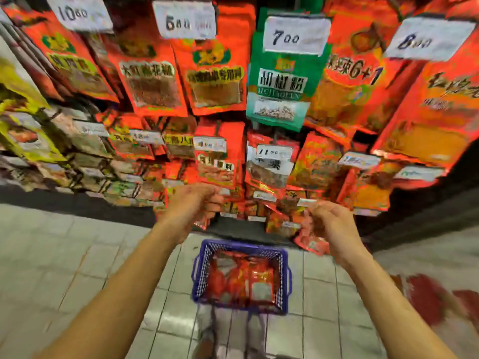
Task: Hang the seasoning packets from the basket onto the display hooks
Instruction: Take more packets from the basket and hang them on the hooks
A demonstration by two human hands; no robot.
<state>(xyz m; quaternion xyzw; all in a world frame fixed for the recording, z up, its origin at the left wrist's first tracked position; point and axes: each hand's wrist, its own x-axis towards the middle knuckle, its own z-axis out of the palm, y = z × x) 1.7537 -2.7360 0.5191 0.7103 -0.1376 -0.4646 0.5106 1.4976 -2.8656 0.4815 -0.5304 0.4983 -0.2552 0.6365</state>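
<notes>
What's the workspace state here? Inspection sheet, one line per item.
Surface: tiled floor, bare where visible.
Job's things: blue basket on floor, red packets inside; display hooks hidden behind hanging packets.
Clutter: red blur at lower right, unidentifiable.
Hands: left hand closed at lower hanging rows; right hand holds a red packet.
Cables: nothing seen.
Surroundings: price tags over packets.

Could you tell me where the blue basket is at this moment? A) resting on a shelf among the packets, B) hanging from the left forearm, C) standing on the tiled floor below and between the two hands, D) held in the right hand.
C: the blue basket stands on the tiled floor, with red packets inside, below the raised left hand and right hand.
</notes>
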